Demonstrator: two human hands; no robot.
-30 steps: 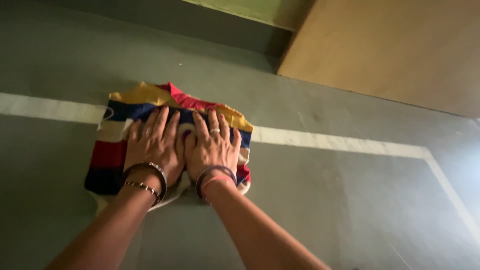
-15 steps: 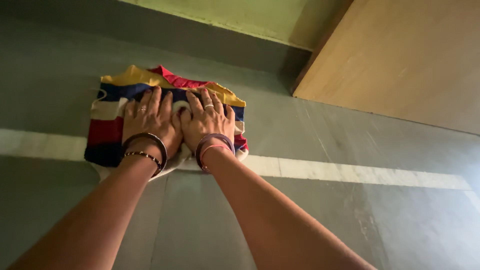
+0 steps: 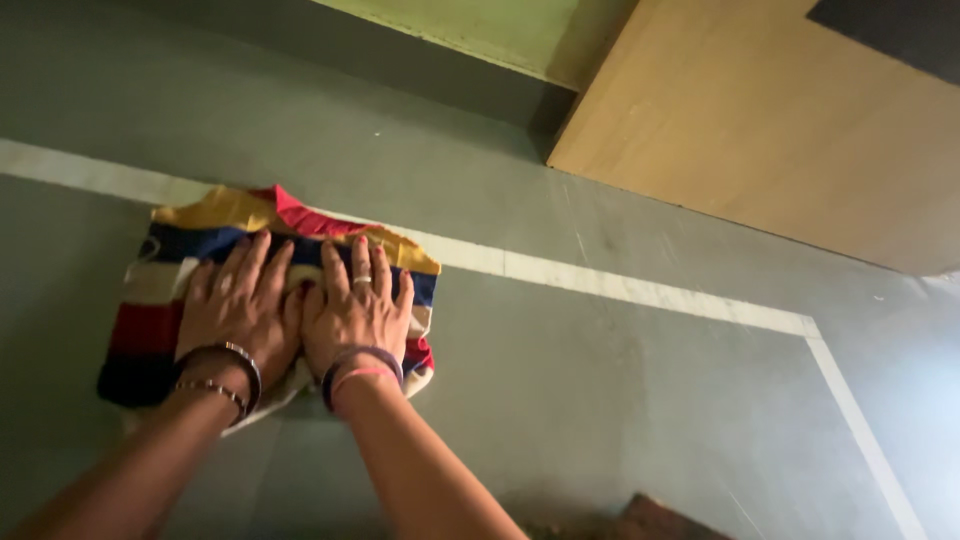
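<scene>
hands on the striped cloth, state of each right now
Left hand: open, palm flat on the striped cloth, gripping nothing.
Right hand: open, fingers spread, flat on the same cloth.

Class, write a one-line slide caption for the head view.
Left hand and right hand press flat on a striped cloth on the grey floor.

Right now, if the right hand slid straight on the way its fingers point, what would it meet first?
The right hand would cross the striped cloth, then the white floor line, and likely reach the dark wall base; depth is unclear.
</scene>
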